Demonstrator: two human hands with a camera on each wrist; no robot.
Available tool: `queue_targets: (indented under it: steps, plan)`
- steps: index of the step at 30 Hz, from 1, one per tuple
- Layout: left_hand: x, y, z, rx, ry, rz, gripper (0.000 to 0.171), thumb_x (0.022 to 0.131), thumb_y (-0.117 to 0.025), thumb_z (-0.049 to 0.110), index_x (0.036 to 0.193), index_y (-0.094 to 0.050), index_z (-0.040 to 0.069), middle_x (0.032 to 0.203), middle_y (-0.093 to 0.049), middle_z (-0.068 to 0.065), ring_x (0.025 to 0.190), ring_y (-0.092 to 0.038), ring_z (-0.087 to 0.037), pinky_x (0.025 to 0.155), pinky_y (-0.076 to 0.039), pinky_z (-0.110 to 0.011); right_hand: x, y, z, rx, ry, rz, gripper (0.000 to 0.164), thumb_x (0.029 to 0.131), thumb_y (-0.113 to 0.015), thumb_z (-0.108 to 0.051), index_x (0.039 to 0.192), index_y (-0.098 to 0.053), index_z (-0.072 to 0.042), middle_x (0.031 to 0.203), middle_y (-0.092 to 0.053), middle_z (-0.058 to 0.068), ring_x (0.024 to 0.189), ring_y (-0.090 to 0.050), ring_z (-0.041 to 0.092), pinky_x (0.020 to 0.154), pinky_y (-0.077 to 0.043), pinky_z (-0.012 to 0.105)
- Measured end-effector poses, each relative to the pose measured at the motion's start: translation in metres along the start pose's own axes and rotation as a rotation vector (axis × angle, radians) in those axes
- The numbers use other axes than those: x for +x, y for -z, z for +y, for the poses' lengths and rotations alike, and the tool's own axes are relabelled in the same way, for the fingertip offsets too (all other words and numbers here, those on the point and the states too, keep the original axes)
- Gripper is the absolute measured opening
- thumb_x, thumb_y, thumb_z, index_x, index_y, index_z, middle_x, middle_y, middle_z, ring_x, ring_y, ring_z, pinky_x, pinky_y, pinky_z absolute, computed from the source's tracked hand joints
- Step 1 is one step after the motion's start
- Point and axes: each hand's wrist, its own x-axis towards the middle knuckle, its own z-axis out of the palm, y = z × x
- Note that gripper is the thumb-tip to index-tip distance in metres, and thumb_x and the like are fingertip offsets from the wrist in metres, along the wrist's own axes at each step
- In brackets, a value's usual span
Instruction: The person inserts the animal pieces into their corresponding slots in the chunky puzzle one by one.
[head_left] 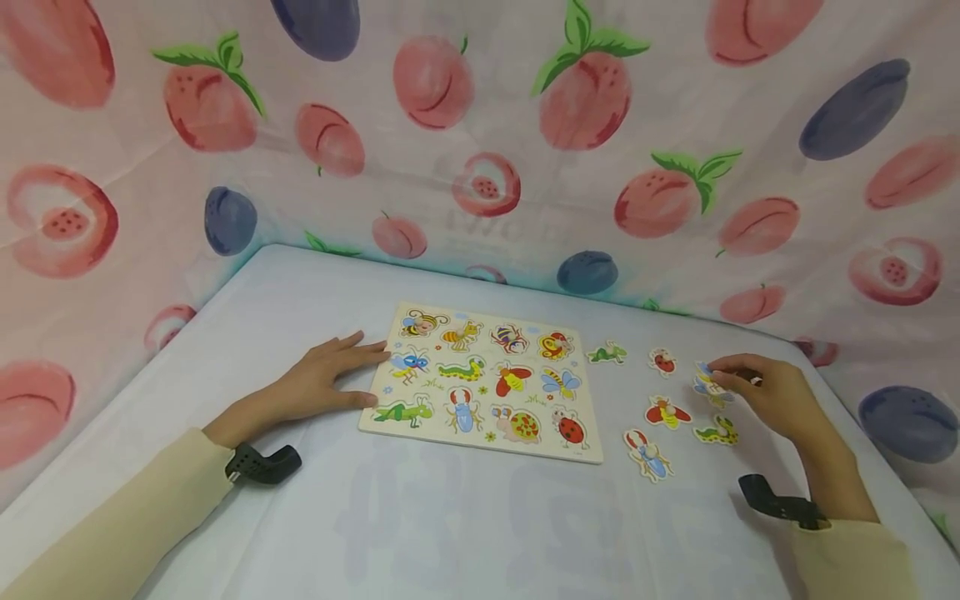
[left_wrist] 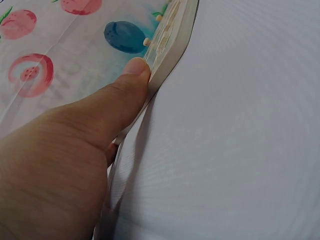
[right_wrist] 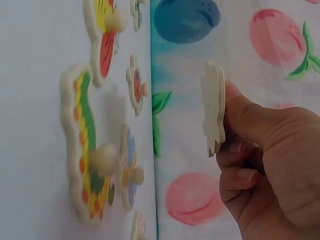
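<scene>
A wooden puzzle board (head_left: 480, 442) printed with insects lies on the white table. My left hand (head_left: 324, 379) rests at its left side, fingers stretched out to the edge. In the left wrist view the thumb (left_wrist: 120, 90) lies against the board's rim (left_wrist: 170, 70). My right hand (head_left: 768, 387) pinches a puzzle piece (right_wrist: 214, 107), raised above the table, its plain wooden back showing in the right wrist view; its picture is mostly hidden. Beneath lie a blue-winged insect piece (right_wrist: 129, 167) and a caterpillar piece (right_wrist: 85, 145), both with wooden knobs.
Between board and right hand lie a grasshopper piece (head_left: 607, 353), a ladybug piece (head_left: 662, 362), a red-winged insect piece (head_left: 666, 412) and a stag beetle piece (head_left: 647, 456). A fruit-printed cloth (head_left: 525, 217) hangs behind the table. Each wrist wears a black band.
</scene>
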Motion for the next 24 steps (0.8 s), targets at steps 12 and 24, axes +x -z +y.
queue_targets:
  steps: [12, 24]
  plan:
    - [0.000, 0.000, -0.001, 0.000, -0.010, -0.002, 0.073, 0.082, -0.069, 0.052, 0.143, -0.048, 0.018, 0.150, -0.037, 0.001, 0.143, -0.013, -0.033, 0.110, -0.009, -0.060, 0.021, -0.008, -0.031, 0.035, 0.050, -0.031, 0.024, 0.092, -0.066, -0.025, 0.105, -0.070, -0.005, 0.089, -0.065, 0.008, 0.075, -0.049, 0.023, 0.056, -0.043, 0.021]
    - [0.000, 0.000, 0.000, -0.002, -0.007, -0.004, 0.072, 0.083, -0.069, 0.050, 0.143, -0.048, 0.018, 0.151, -0.037, 0.001, 0.144, -0.013, -0.033, 0.111, -0.008, -0.058, 0.035, -0.017, -0.058, 0.095, 0.080, -0.063, 0.024, 0.092, -0.066, -0.026, 0.104, -0.071, -0.006, 0.088, -0.066, 0.007, 0.074, -0.051, 0.023, 0.054, -0.044, 0.025]
